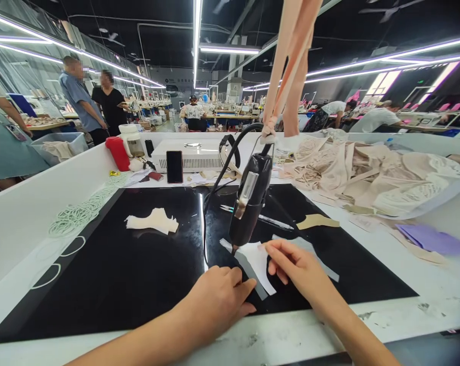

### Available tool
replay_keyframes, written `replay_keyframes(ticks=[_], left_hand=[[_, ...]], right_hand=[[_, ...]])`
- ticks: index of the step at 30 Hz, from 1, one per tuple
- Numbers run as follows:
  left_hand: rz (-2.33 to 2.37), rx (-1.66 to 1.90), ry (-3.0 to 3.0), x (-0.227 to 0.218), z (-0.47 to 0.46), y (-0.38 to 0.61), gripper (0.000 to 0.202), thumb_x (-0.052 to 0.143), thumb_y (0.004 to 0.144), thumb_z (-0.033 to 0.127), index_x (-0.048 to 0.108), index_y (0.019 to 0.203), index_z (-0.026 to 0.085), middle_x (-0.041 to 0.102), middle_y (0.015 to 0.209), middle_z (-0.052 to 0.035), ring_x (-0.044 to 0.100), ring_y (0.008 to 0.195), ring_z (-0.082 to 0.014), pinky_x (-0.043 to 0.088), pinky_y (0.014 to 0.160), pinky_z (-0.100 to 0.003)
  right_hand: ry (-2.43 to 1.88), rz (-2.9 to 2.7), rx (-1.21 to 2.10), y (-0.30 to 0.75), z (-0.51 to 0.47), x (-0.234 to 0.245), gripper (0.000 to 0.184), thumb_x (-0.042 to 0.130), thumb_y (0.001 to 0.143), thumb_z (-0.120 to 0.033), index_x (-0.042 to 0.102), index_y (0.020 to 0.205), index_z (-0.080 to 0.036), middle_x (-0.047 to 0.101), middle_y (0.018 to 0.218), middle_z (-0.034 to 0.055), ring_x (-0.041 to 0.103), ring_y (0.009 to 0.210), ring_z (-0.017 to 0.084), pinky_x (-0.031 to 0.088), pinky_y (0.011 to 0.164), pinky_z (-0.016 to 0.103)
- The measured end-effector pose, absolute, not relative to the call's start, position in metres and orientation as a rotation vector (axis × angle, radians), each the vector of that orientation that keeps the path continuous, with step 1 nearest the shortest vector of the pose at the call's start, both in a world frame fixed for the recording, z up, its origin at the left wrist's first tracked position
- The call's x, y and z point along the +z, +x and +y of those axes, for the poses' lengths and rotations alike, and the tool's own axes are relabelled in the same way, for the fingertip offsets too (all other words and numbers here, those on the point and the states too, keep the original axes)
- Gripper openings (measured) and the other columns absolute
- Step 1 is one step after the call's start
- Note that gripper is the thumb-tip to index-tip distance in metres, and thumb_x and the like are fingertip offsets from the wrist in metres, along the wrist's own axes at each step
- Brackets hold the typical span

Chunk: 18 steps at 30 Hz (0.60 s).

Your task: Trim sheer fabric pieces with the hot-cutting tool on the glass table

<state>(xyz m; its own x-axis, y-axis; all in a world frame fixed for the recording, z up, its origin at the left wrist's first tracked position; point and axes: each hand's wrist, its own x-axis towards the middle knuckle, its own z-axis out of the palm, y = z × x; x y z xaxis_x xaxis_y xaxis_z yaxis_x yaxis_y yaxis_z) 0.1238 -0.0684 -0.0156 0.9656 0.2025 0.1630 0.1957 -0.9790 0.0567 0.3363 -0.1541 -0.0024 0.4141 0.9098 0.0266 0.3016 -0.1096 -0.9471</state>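
A white cut piece of fabric (261, 262) lies partly over a grey translucent sheet (248, 269) on a black glossy board (100, 279). My left hand (224, 295) has its fingers bent, fingertips pressing the grey sheet's near edge. My right hand (290, 262) pinches the white fabric's upper right edge between thumb and forefinger; its other fingers curl. Between and above them hangs a black handheld tool (248, 203), its narrow tip down at the grey sheet's left side. Another grey sheet (321, 256) lies partly behind my right hand.
A cream fabric stack (152, 221) is at left, a beige piece (318, 221) at right. A tweezer-like tool (275, 221) lies behind the hanging tool, whose black cable (222, 175) loops left. Pale green cords (81, 213), a phone (175, 166) and heaped beige garments (370, 168) surround the board.
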Motion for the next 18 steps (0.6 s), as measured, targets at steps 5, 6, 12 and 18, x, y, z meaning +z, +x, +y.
replay_keyframes(ticks=[5, 6, 12, 18], left_hand=[[0.337, 0.224, 3.045, -0.016, -0.068, 0.122, 0.041, 0.067, 0.103, 0.046, 0.064, 0.135, 0.021, 0.069, 0.099, -0.0040, 0.070, 0.085, -0.0235, 0.056, 0.073, -0.036], [0.339, 0.226, 3.036, -0.016, -0.067, 0.122, 0.041, 0.067, 0.103, 0.046, 0.064, 0.136, 0.021, 0.070, 0.100, -0.0041, 0.070, 0.086, -0.0236, 0.057, 0.075, -0.037], [0.342, 0.261, 2.991, -0.019, -0.065, 0.122, 0.040, 0.064, 0.105, 0.044, 0.063, 0.139, 0.023, 0.070, 0.100, -0.0036, 0.070, 0.088, -0.0236, 0.057, 0.079, -0.037], [0.325, 0.292, 2.979, -0.021, -0.063, 0.124, 0.039, 0.065, 0.104, 0.042, 0.063, 0.139, 0.023, 0.070, 0.098, -0.0030, 0.070, 0.086, -0.0229, 0.056, 0.077, -0.036]], right_hand=[[-1.431, -0.852, 0.695, 0.345, -0.124, 0.009, 0.050, 0.076, 0.082, -0.069, 0.068, 0.095, -0.021, 0.078, 0.092, 0.0069, 0.074, 0.066, 0.018, 0.055, 0.053, 0.025], [-1.385, -0.827, 0.672, 0.347, -0.118, 0.012, 0.051, 0.078, 0.080, -0.070, 0.067, 0.094, -0.022, 0.078, 0.097, 0.0070, 0.078, 0.077, 0.021, 0.059, 0.057, 0.025], [-1.177, -0.789, 0.506, 0.357, -0.097, 0.030, 0.047, 0.082, 0.079, -0.067, 0.067, 0.095, -0.025, 0.080, 0.103, 0.0034, 0.079, 0.101, 0.020, 0.065, 0.082, 0.026], [-1.102, -0.801, 0.411, 0.367, -0.086, 0.044, 0.047, 0.087, 0.076, -0.064, 0.070, 0.091, -0.024, 0.081, 0.104, 0.0047, 0.079, 0.099, 0.020, 0.065, 0.085, 0.028]])
